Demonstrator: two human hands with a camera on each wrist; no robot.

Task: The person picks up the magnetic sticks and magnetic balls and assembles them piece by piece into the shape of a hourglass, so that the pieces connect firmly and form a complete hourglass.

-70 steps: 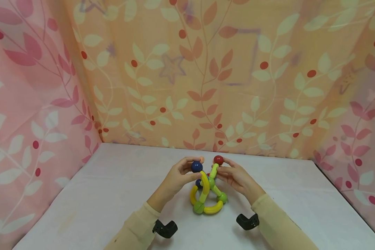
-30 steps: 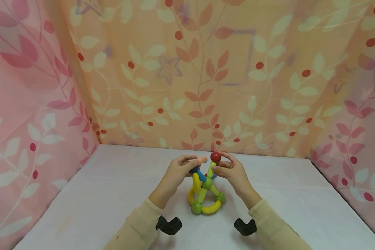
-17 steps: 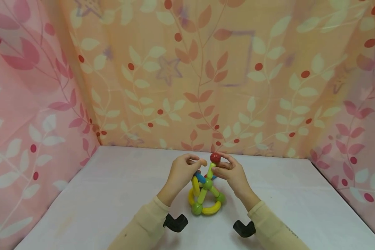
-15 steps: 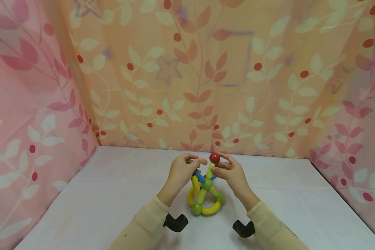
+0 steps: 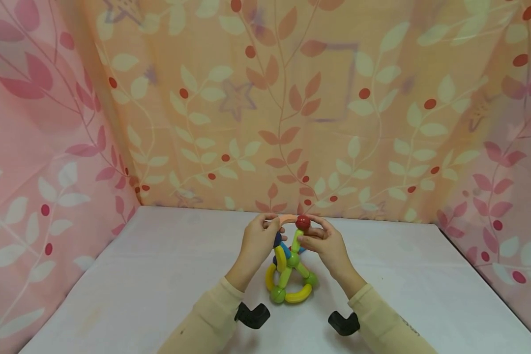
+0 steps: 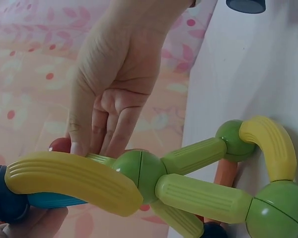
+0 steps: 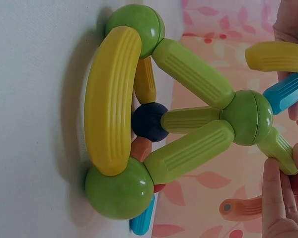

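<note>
A toy frame of rods and balls stands upright on the table, its light green rods meeting at a green ball. My left hand pinches a curved orange rod, whose far end meets the left side of a red ball in the head view. Under the left fingers sits a dark blue ball, joined to a curved yellow rod and a blue rod. My right hand holds the red ball, thumb near the light green rod below it.
The base has green balls linked by a curved yellow rod, with another dark blue ball behind. An orange rod end shows beside the right fingers. A patterned curtain rises behind the white table.
My left hand has moved right and up, bringing the curved orange rod across to the red ball. The right hand has stayed at the red ball, and the frame has barely shifted.
</note>
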